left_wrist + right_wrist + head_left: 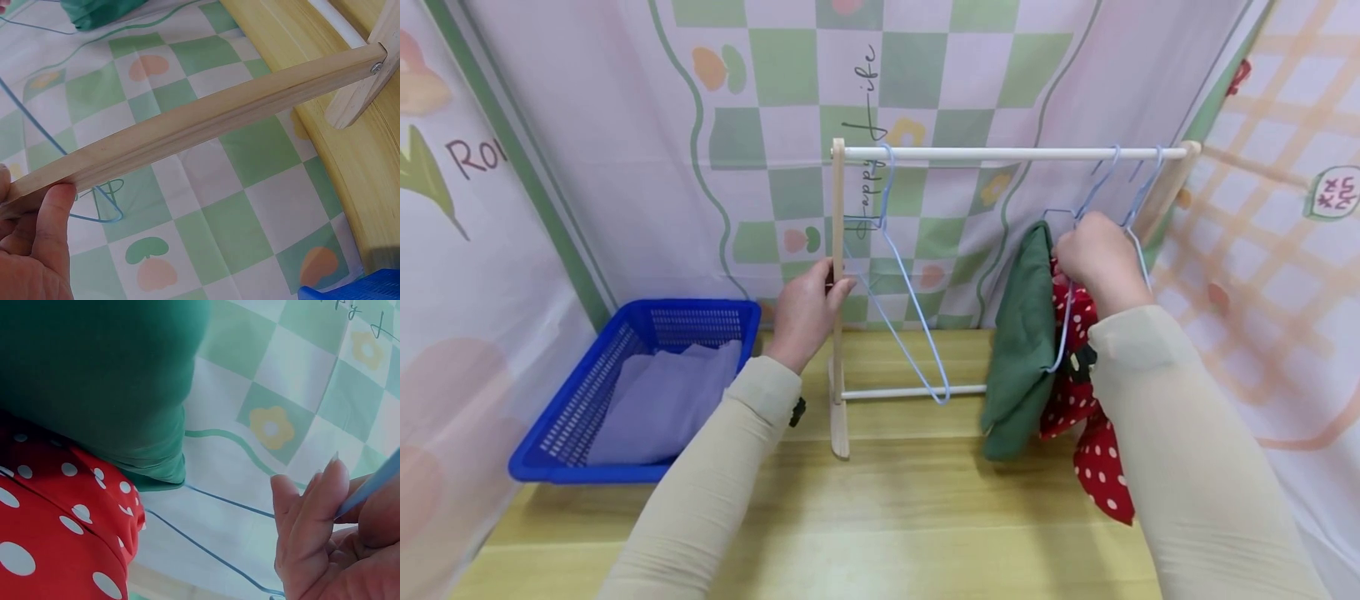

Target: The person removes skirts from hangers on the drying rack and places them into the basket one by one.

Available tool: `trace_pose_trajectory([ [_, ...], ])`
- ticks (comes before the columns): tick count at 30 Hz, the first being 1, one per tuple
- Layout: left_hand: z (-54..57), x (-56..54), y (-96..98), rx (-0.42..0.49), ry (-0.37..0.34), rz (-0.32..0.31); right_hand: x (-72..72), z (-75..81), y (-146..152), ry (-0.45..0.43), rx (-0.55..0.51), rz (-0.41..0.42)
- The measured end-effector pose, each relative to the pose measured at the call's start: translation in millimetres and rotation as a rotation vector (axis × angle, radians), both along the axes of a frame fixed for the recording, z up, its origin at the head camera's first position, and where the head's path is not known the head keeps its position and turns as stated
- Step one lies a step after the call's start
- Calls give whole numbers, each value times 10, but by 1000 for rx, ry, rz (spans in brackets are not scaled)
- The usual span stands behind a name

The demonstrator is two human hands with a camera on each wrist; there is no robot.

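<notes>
In the head view my left hand (805, 312) grips the left wooden post (838, 208) of a small clothes rack. The left wrist view shows the thumb and fingers around that post (206, 115). At the rack's right end my right hand (1101, 258) holds a blue hanger; in the right wrist view the hanger (375, 481) is pinched between thumb and fingers. Below and beside this hand hang a folded green cloth (1018, 350) and a red garment with white dots (1105, 475). The right hand and forearm hide part of the red garment.
One bare blue hanger (917, 317) hangs near the left end of the white rail (970, 154). A blue basket (557, 473) with lilac cloth (662, 400) inside stands left on the wooden table (925, 517). Printed curtains enclose the back and sides.
</notes>
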State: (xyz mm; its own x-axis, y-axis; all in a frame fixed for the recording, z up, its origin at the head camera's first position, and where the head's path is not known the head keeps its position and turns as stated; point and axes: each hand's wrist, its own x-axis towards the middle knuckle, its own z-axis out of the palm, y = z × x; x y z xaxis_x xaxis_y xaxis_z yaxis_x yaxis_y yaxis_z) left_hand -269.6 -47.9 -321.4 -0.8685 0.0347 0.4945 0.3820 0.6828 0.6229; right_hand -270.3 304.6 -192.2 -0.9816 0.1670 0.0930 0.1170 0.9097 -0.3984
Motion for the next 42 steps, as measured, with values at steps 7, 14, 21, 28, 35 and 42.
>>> trace_pose_trajectory([
  [7,-3,1,-3,1,8,2,-60,1,-11,11,22,-29],
  [14,9,7,5,6,-6,2,-108,-3,-9,32,15,-61],
  [21,10,14,4,3,-12,5,-122,-10,1,23,16,-59],
  [28,3,9,3,0,-8,9,-133,-3,-35,17,44,-62],
  [35,0,18,8,9,-12,4,-141,-4,-56,10,43,-51],
  [42,-4,12,6,20,-4,3,-134,10,-86,-9,36,-32],
])
